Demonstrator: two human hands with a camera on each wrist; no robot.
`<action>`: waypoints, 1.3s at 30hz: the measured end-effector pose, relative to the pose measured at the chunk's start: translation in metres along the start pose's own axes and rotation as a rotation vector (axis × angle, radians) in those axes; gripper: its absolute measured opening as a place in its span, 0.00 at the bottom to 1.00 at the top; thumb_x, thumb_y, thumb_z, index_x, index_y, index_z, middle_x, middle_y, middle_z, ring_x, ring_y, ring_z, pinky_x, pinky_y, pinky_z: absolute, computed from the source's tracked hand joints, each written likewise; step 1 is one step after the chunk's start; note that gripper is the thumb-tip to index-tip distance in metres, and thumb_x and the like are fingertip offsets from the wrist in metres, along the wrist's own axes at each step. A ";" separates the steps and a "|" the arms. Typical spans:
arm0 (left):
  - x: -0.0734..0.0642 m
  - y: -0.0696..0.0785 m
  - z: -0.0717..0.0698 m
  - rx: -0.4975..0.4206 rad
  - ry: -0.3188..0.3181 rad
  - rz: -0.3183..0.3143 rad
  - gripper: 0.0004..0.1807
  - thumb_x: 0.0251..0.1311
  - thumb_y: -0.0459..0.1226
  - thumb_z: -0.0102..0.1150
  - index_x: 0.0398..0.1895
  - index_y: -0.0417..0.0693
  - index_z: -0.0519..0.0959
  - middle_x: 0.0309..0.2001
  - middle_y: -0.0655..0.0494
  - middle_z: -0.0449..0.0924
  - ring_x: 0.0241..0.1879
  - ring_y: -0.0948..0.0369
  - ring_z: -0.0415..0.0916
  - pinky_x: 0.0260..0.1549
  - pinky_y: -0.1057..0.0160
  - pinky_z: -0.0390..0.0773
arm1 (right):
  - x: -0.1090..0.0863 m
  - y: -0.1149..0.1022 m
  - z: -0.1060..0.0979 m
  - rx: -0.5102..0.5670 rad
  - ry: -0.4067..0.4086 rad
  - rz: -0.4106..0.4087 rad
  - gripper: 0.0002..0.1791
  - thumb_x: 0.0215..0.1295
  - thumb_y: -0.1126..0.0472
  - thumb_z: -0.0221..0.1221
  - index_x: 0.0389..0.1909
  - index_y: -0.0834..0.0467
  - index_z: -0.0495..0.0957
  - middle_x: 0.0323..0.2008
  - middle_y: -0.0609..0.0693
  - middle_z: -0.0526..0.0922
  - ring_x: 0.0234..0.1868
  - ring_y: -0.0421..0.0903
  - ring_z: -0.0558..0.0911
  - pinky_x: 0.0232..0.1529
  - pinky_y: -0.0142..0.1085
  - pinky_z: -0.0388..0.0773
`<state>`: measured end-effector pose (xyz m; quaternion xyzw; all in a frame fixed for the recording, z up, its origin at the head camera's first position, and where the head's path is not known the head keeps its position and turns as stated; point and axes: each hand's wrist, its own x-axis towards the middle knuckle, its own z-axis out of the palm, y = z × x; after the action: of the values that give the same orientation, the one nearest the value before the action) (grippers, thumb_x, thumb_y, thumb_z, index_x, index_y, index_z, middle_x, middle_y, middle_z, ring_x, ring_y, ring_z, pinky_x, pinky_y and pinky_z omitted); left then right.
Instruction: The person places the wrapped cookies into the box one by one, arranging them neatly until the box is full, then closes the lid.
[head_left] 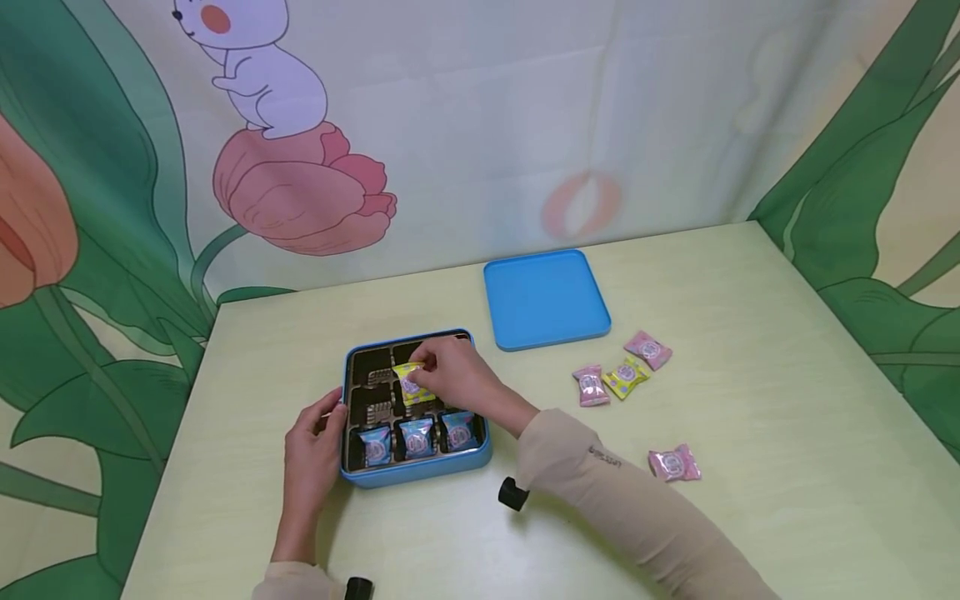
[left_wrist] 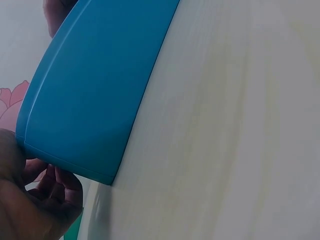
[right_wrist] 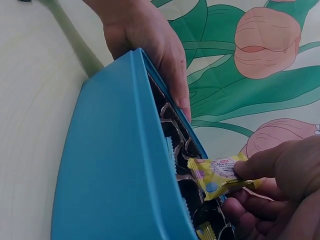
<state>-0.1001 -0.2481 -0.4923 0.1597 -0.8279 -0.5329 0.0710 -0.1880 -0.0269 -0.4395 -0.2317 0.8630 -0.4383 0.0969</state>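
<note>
My right hand (head_left: 457, 379) pinches a candy in a yellow wrapper (head_left: 415, 385) between thumb and fingers, above the middle of the blue box (head_left: 420, 473). In the right wrist view, that yellow candy (right_wrist: 217, 172) is just over the dark divided insert, and part of another yellow wrapper (right_wrist: 206, 231) shows in a compartment below. Along the box's left wall rests my left hand (head_left: 313, 442), its fingers touching the outside near the rim. Blue-wrapped candies (head_left: 417, 437) fill the front row. My right hand hides some compartments on the right.
Behind the box and to its right lies a square blue lid (head_left: 547, 300). Two pink candies (head_left: 592, 387) and a yellow one (head_left: 626, 377) are grouped on the table (head_left: 787, 400); a further pink candy (head_left: 675, 463) lies nearer, beside my right sleeve. A printed curtain (head_left: 480, 125) hangs behind.
</note>
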 end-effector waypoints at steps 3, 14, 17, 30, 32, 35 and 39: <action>-0.001 0.000 0.000 0.001 0.005 0.003 0.23 0.79 0.42 0.53 0.70 0.43 0.76 0.60 0.46 0.77 0.48 0.62 0.73 0.39 0.78 0.72 | 0.000 -0.001 0.002 -0.006 0.005 -0.009 0.08 0.71 0.60 0.65 0.45 0.58 0.86 0.31 0.44 0.83 0.27 0.40 0.76 0.31 0.32 0.73; 0.000 0.003 -0.003 0.033 -0.013 0.015 0.23 0.79 0.42 0.52 0.70 0.43 0.76 0.61 0.46 0.76 0.50 0.61 0.74 0.40 0.78 0.71 | -0.003 -0.003 0.010 -0.083 -0.022 -0.005 0.07 0.73 0.59 0.65 0.44 0.58 0.88 0.32 0.45 0.87 0.24 0.37 0.78 0.31 0.31 0.75; 0.001 0.004 -0.004 0.037 -0.017 0.009 0.22 0.79 0.41 0.52 0.69 0.42 0.76 0.62 0.45 0.76 0.52 0.57 0.75 0.39 0.80 0.71 | -0.003 -0.003 0.011 -0.124 -0.031 -0.003 0.08 0.74 0.58 0.64 0.42 0.57 0.89 0.28 0.44 0.85 0.19 0.37 0.75 0.28 0.30 0.72; 0.003 0.018 -0.009 0.133 -0.013 -0.006 0.21 0.77 0.38 0.54 0.68 0.38 0.76 0.61 0.39 0.76 0.54 0.47 0.79 0.36 0.81 0.70 | -0.007 -0.005 0.018 -0.290 -0.029 -0.087 0.12 0.76 0.59 0.61 0.34 0.53 0.91 0.32 0.45 0.87 0.25 0.37 0.77 0.32 0.30 0.74; 0.003 0.020 -0.009 0.154 -0.009 -0.004 0.21 0.77 0.37 0.55 0.67 0.37 0.77 0.60 0.39 0.77 0.54 0.46 0.80 0.35 0.81 0.70 | -0.007 -0.005 0.020 -0.333 -0.030 -0.098 0.12 0.76 0.60 0.60 0.34 0.53 0.91 0.37 0.45 0.87 0.31 0.38 0.80 0.34 0.31 0.76; 0.002 0.025 -0.008 0.184 -0.002 -0.010 0.20 0.76 0.36 0.56 0.66 0.36 0.78 0.58 0.38 0.78 0.53 0.45 0.81 0.36 0.77 0.72 | -0.008 -0.006 0.021 -0.393 -0.036 -0.109 0.13 0.76 0.60 0.59 0.33 0.52 0.91 0.39 0.46 0.87 0.35 0.39 0.80 0.32 0.30 0.75; 0.002 0.031 -0.006 0.215 0.015 -0.021 0.19 0.75 0.35 0.56 0.64 0.35 0.79 0.56 0.36 0.79 0.52 0.44 0.80 0.43 0.62 0.78 | -0.008 -0.006 0.020 -0.468 -0.030 -0.137 0.13 0.77 0.61 0.59 0.33 0.52 0.90 0.36 0.46 0.86 0.30 0.38 0.78 0.25 0.29 0.70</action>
<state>-0.1065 -0.2419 -0.4615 0.1790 -0.8780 -0.4405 0.0540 -0.1711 -0.0405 -0.4470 -0.3122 0.9219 -0.2283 0.0236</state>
